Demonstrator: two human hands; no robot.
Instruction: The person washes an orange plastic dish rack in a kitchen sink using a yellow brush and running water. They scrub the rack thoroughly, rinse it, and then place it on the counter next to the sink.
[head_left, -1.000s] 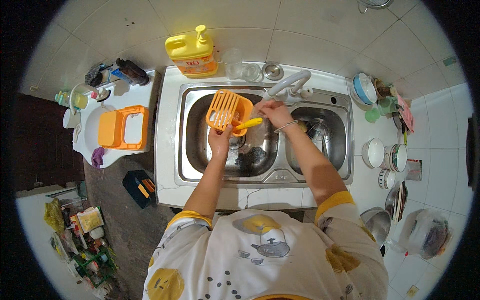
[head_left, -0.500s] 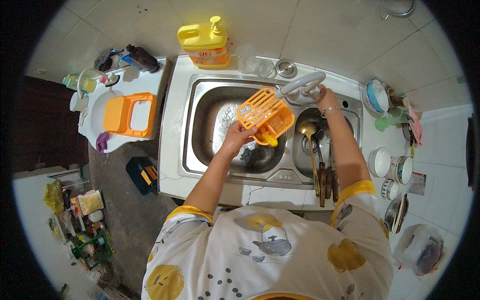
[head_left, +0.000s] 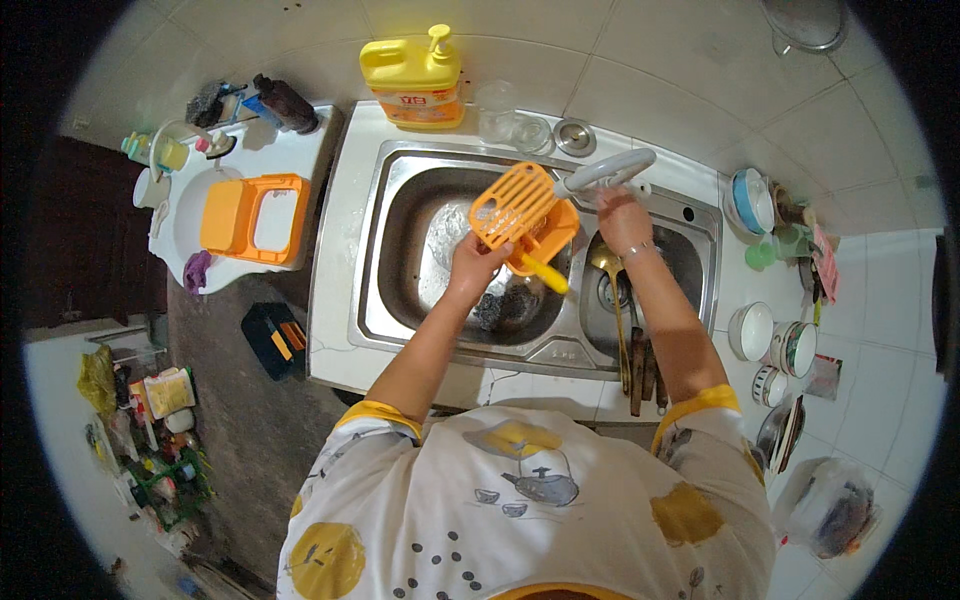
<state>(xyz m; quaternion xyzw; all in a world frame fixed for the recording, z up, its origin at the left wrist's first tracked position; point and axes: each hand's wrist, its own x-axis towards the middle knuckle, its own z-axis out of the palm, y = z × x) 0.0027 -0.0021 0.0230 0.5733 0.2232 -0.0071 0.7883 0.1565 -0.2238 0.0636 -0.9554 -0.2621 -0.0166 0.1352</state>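
Note:
My left hand [head_left: 477, 266] grips a slotted orange plastic piece [head_left: 512, 205] above the large left basin [head_left: 410, 270]. Beneath it sits a small orange plastic box [head_left: 553, 236], and a yellow handle [head_left: 545, 275] sticks out toward the lower right. Whether these parts are joined is hard to tell. Up at the white faucet [head_left: 612, 172], my right hand [head_left: 622, 222] is by the base of the spout; its fingers are mostly hidden. A dark scouring pad [head_left: 488, 311] lies in the left basin.
The right basin holds a brass-coloured ladle [head_left: 606, 260] and several dark-handled utensils [head_left: 640, 370]. A yellow detergent jug [head_left: 412, 85] and clear glasses [head_left: 530, 133] stand behind the sink. Bowls [head_left: 750, 332] line the right. An orange container [head_left: 228, 218] rests on the washbasin at left.
My right hand has shifted left from the faucet's right side toward the spout base. My left hand has tilted the orange pieces a little, and the yellow handle shows more.

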